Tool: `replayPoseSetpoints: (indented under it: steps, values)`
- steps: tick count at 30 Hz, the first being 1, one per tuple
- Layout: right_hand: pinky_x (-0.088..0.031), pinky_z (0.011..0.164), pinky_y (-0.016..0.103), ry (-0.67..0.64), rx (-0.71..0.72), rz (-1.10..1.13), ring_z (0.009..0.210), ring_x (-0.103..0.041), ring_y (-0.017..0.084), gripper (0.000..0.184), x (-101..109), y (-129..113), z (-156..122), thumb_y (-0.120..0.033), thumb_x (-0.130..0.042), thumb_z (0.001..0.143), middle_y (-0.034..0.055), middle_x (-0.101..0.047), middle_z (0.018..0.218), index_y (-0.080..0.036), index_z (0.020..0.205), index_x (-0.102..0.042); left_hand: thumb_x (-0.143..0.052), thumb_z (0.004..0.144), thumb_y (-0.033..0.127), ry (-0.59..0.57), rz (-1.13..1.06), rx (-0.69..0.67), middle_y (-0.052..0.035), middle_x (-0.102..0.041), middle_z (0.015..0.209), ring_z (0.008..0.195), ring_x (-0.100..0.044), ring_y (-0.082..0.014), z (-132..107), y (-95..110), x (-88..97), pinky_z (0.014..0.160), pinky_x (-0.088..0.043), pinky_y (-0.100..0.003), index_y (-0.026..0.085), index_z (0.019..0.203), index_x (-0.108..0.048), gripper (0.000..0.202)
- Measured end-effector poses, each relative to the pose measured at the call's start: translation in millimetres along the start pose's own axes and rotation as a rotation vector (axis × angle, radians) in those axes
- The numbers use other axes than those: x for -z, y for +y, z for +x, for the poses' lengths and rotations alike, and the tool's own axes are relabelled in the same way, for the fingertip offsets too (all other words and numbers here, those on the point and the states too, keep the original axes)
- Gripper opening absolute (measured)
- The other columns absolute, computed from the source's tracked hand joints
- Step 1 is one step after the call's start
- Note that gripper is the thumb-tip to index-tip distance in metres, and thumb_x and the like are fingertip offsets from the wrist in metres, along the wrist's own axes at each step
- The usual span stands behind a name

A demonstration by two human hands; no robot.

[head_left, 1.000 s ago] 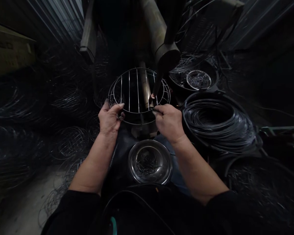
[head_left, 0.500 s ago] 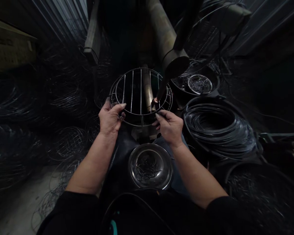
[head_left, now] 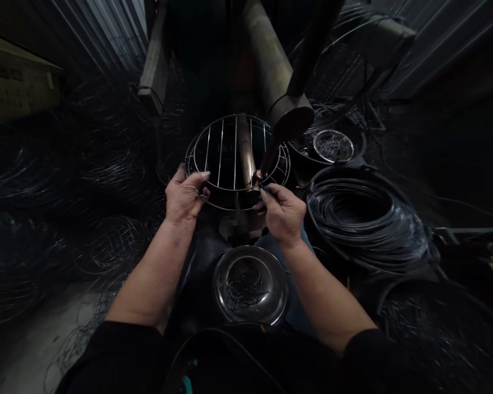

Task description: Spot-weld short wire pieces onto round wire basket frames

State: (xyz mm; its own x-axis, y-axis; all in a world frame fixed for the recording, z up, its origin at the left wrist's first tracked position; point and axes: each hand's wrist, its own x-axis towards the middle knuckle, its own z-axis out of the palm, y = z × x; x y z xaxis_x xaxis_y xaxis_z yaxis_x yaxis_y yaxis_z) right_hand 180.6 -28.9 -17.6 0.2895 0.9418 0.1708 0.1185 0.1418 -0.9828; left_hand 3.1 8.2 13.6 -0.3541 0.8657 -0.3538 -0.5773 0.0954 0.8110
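A round wire rack (head_left: 235, 148), made of two rings with straight bars across, is held tilted in front of me. My left hand (head_left: 183, 194) grips its left side, thumb on top and fingers below. My right hand (head_left: 283, 210) is closed in a pinch at the near right rim; whether a small wire piece is also between those fingers I cannot tell. Just above that pinch, a copper-coloured tip (head_left: 258, 174) on a dark angled arm meets the rim. An upright metal post (head_left: 245, 145) stands below the rack, seen through the bars.
A shiny metal bowl (head_left: 250, 312) with short wire pieces sits by my lap. To the right lie a big wire coil (head_left: 370, 224) in a tub and a small dish (head_left: 333, 145) of metal bits. A thick metal cylinder (head_left: 267, 54) juts overhead. Wire rings (head_left: 117, 241) pile up left.
The view has shifted slightly, so the bowl appears a little lower. Both hands keep their hold and the rack stays at the copper-coloured tip.
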Motion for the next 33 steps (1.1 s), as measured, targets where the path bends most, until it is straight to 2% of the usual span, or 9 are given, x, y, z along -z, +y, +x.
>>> replayPoseSetpoints:
  steps: [4,10,16,23,27,33]
  values:
    - [-0.049,0.043,0.021,-0.008,-0.023,-0.007,0.051,-0.063,0.011,0.021,-2,-2,7,-0.033,-0.062,0.079,0.0031,-0.068,0.078,-0.016,0.089,-0.069,-0.073,0.057,0.004,0.005,0.009,0.015,0.0043,-0.057,0.067,0.059,-0.06,-0.0125,4,2,-3.5,0.046,-0.04,-0.019,0.022,0.136,-0.041,0.088]
    - [-0.047,0.041,0.019,-0.022,-0.02,0.044,0.047,-0.061,0.012,0.017,-3,-8,13,-0.029,-0.063,0.077,-0.0022,-0.061,0.061,-0.015,0.085,-0.068,-0.072,0.056,0.003,0.001,0.01,0.034,0.0038,-0.058,0.067,0.058,-0.061,-0.0138,12,2,-7.6,0.045,-0.04,-0.019,0.023,0.134,-0.042,0.086]
    - [-0.047,0.043,0.021,-0.003,-0.017,0.029,0.048,-0.061,0.012,0.018,-4,-6,15,-0.031,-0.062,0.077,-0.002,-0.062,0.061,-0.015,0.084,-0.068,-0.072,0.055,0.002,0.015,0.014,0.026,0.0037,-0.057,0.066,0.057,-0.061,-0.0153,13,3,-10.2,0.044,-0.04,-0.02,0.021,0.133,-0.041,0.086]
    - [-0.047,0.045,0.021,-0.015,-0.017,0.036,0.046,-0.059,0.012,0.017,-4,-4,15,-0.03,-0.06,0.078,-0.004,-0.059,0.054,-0.016,0.085,-0.068,-0.071,0.057,0.005,0.004,0.063,0.003,0.0037,-0.056,0.064,0.057,-0.06,-0.013,11,5,-10.9,0.044,-0.038,-0.02,0.019,0.118,-0.054,0.064]
    - [-0.047,0.045,0.022,-0.033,-0.058,0.024,0.046,-0.058,0.011,0.019,-3,-7,16,-0.031,-0.06,0.077,-0.0037,-0.059,0.054,-0.016,0.086,-0.068,-0.071,0.056,0.005,0.0,0.058,0.021,0.0037,-0.056,0.064,0.056,-0.06,-0.0132,14,4,-9.6,0.045,-0.037,-0.021,0.02,0.111,-0.055,0.059]
    - [-0.046,0.045,0.023,-0.077,-0.097,-0.018,0.046,-0.057,0.012,0.018,-4,-8,23,-0.03,-0.056,0.081,-0.0037,-0.056,0.054,-0.017,0.086,-0.067,-0.073,0.059,0.007,0.002,0.107,0.004,0.003,-0.052,0.063,0.055,-0.057,-0.0136,18,0,-7.4,0.045,-0.035,-0.022,0.02,0.086,-0.052,0.036]
